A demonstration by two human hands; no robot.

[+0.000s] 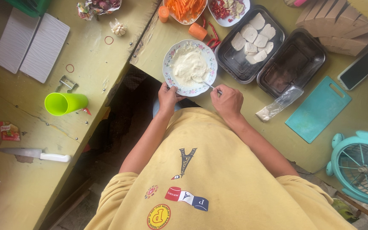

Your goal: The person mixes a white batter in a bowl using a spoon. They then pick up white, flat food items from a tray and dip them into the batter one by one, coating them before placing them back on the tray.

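In the head view, the left hand (167, 97) is gripping the floral plate (169, 73) of white batter at upper centre; the right hand (227, 101) fingers are clamping a spoon (211, 86). Red sachets (9, 130) are lying at the left edge of the desk (107, 64).

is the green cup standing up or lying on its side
On its side. The green cup lies flat on the table, its open mouth facing left.
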